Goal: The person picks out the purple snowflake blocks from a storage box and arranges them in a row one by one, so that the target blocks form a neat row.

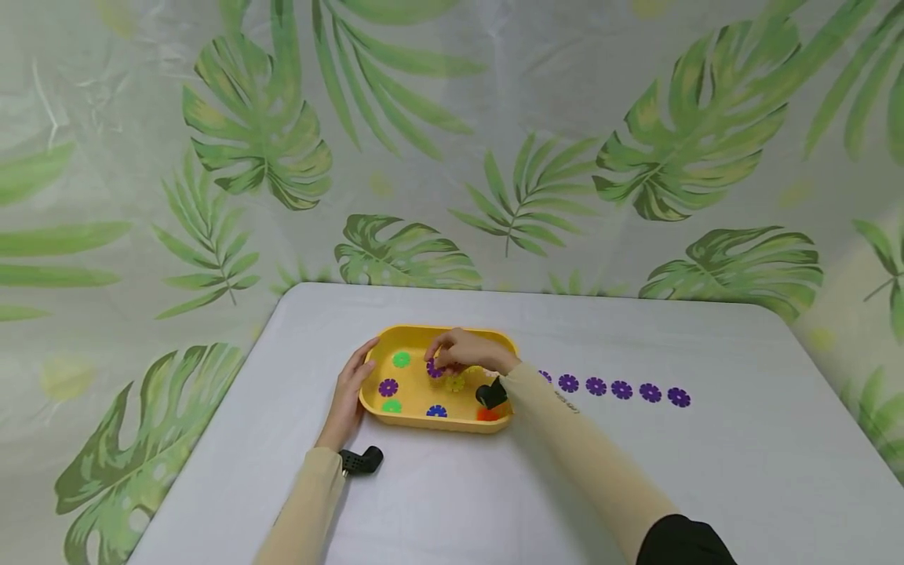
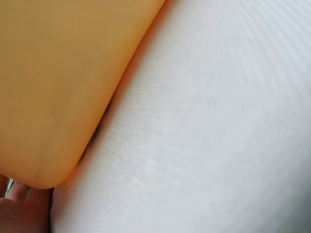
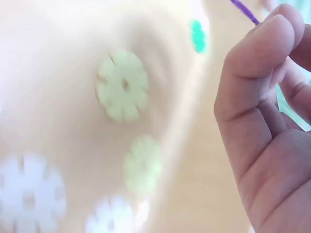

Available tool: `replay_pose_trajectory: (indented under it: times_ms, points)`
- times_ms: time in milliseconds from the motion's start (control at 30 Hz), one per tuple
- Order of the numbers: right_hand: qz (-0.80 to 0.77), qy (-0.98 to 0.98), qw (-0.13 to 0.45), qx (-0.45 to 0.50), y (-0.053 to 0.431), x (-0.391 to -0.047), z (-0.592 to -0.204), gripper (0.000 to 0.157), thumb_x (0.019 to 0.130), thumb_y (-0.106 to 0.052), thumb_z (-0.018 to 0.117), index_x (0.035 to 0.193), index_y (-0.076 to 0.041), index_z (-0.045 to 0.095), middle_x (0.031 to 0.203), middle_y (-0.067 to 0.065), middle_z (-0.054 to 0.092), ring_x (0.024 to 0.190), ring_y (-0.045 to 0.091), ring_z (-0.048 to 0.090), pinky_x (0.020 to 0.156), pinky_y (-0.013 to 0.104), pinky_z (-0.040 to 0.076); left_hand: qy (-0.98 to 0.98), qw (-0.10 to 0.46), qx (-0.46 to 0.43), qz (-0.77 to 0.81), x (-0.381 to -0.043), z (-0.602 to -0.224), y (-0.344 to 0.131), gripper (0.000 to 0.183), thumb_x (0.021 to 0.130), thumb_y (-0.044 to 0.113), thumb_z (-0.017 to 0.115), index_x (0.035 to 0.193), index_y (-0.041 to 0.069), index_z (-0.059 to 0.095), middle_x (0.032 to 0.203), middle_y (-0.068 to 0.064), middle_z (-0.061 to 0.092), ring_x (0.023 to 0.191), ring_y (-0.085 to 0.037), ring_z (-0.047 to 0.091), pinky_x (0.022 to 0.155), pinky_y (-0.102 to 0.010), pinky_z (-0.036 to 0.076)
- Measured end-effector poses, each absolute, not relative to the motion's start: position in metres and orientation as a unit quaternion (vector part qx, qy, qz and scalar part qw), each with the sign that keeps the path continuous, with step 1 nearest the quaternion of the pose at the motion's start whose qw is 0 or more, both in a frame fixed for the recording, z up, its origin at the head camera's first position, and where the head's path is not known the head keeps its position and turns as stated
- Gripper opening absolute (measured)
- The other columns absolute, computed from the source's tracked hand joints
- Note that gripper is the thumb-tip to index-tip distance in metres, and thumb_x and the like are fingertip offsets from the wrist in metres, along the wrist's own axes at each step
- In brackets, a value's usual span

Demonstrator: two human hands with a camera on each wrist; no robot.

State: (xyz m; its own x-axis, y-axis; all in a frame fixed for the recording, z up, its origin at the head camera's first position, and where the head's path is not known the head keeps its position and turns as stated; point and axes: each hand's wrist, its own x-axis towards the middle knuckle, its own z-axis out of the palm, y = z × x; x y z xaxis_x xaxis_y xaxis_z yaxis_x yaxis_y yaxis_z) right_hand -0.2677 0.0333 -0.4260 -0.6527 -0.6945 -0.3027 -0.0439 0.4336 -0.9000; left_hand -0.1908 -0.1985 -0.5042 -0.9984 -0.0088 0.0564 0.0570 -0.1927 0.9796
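My right hand (image 1: 468, 350) is over the yellow tray (image 1: 417, 423) and pinches a purple notched disc (image 1: 434, 369) between thumb and fingertips. In the right wrist view that purple disc (image 3: 246, 11) shows edge-on at the fingertips. My left hand (image 1: 346, 398) holds the tray's left end, thumb at the rim and fingers along the outside. Inside the tray lie another purple disc (image 1: 388, 388), a blue disc (image 1: 436, 411), green discs (image 1: 401, 359), a yellow disc (image 1: 455, 383) and a red piece (image 1: 487, 413). My right hand and wrist camera hide part of the tray.
Several purple discs (image 1: 622, 390) lie in a row on the white table (image 1: 706, 471), right of the tray. My right forearm covers the near end of that row. A leaf-patterned curtain (image 1: 523, 188) hangs behind the table.
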Motion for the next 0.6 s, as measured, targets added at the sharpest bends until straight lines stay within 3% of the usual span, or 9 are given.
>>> replay_pose_trajectory:
  times_ms: [300,600]
  points:
    - [-0.516,0.774,0.292,-0.223,0.115,-0.271,-0.406,0.028,0.097,-0.009,0.052,0.119,0.007,0.055,0.09,0.007,0.061,0.066,0.016,0.048,0.061,0.027,0.048,-0.633,0.019,-0.019,-0.773,-0.19,-0.504,-0.199,0.042,0.102,0.019,0.044,0.144,0.016,0.043,0.153,0.003,0.028,0.141,-0.011,0.019,0.114,-0.03,0.018]
    - [-0.543,0.784,0.253,-0.166,0.215,-0.263,-0.422,0.028,0.1,-0.012,0.048,0.119,0.008,0.05,0.086,0.011,0.052,0.067,0.018,0.05,0.065,0.031,0.051,-0.636,0.011,-0.015,-0.771,-0.188,-0.5,-0.199,0.043,0.103,0.017,0.043,0.146,0.014,0.041,0.153,0.001,0.029,0.14,-0.012,0.02,0.115,-0.031,0.018]
